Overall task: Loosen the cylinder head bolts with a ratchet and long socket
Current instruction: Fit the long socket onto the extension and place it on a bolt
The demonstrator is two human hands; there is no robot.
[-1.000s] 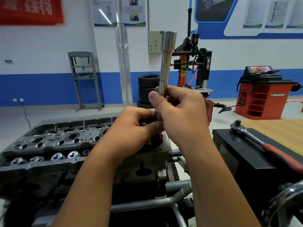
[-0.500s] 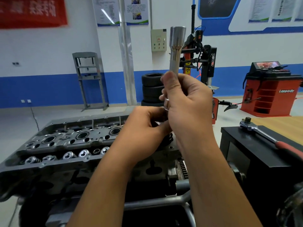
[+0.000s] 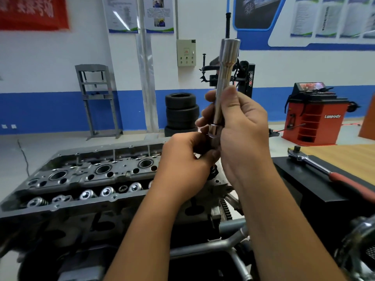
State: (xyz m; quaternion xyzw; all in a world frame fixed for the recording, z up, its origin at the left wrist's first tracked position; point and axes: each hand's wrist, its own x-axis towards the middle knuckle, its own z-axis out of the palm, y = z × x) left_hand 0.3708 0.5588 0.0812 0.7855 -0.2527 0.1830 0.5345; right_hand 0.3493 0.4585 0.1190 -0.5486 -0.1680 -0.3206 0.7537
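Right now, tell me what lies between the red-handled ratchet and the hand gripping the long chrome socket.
Head view: only bare black benchtop separates the red-handled ratchet from the right hand gripping the long chrome socket.

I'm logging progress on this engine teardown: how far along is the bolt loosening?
Early setup only. Done: the cylinder head is exposed. In hand: the right hand holds the long socket upright above the head, while the left hand fingers something dark at its lower end. Left: the ratchet lies unattached on the black box, so joining them and loosening the bolts remain.
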